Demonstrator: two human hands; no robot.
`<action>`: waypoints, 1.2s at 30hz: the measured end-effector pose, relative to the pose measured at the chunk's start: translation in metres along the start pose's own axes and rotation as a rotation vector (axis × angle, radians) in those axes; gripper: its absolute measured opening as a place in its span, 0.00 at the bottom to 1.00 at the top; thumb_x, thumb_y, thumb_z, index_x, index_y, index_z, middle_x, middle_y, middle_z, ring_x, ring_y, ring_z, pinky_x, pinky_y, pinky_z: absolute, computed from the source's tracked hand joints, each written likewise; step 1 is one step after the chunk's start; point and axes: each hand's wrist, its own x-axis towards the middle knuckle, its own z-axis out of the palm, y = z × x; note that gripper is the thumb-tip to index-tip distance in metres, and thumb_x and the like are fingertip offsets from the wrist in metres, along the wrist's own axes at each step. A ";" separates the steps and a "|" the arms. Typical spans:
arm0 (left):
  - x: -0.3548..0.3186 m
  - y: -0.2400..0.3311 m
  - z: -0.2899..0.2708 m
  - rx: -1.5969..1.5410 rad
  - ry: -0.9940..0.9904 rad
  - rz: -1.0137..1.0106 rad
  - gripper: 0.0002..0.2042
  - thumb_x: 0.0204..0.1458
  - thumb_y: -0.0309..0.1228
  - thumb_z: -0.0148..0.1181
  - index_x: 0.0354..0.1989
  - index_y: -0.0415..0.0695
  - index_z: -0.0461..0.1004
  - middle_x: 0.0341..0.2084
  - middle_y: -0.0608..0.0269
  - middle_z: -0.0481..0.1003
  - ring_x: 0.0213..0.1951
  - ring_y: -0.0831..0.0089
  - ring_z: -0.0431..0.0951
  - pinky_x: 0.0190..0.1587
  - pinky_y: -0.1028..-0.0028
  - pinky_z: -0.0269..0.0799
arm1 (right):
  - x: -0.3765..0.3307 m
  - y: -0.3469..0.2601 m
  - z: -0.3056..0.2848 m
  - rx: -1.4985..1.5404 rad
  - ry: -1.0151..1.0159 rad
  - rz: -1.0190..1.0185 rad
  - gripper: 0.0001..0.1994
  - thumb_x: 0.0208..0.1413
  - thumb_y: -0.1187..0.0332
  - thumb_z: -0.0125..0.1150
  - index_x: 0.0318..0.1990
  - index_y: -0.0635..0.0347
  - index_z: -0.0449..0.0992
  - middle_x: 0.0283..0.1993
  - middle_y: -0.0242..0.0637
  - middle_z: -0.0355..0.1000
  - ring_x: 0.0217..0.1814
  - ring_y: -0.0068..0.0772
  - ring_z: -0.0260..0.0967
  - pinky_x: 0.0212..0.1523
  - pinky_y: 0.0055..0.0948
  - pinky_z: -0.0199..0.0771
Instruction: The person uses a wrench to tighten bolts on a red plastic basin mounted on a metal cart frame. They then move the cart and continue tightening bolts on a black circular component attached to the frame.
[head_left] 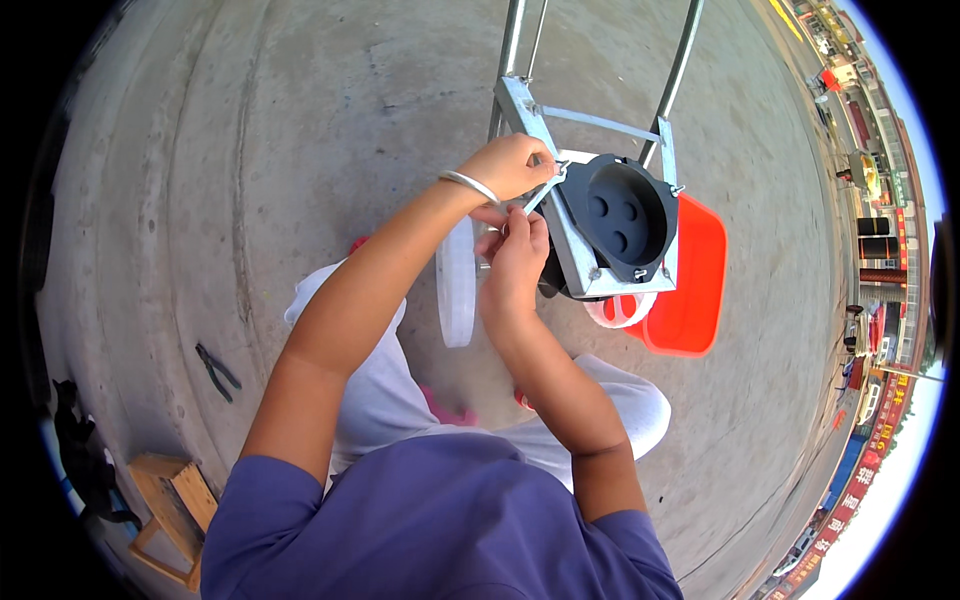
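Note:
A silver wrench [540,196] reaches up to a bolt [563,170] at the left corner of a dark round casting [628,212]. The casting has a deep recess with several round hollows and sits on a galvanized metal frame [568,245]. My right hand [516,262] is closed, its thumb and fingertips pinching the wrench's lower end. Just above it, my left hand [512,166] has a pale bangle at the wrist. Its fingers are pinched together beside the bolt, and what they grip is hidden. More bolts hold the casting's right and lower corners.
An orange-red bin [692,290] stands right of the frame, near a white ring-shaped item [622,312]. Left of the frame is a translucent plastic tub [457,285]. Pliers [217,372], a wooden stool [172,505] and a black cat [88,460] are on the concrete at left.

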 end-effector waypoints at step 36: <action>0.007 0.045 -0.026 0.656 -0.059 0.025 0.07 0.47 0.37 0.57 0.32 0.53 0.80 0.29 0.64 0.78 0.34 0.63 0.78 0.36 0.66 0.71 | 0.062 0.015 0.025 0.290 -0.258 0.098 0.09 0.61 0.64 0.44 0.42 0.57 0.68 0.37 0.30 0.69 0.34 0.21 0.65 0.37 0.25 0.66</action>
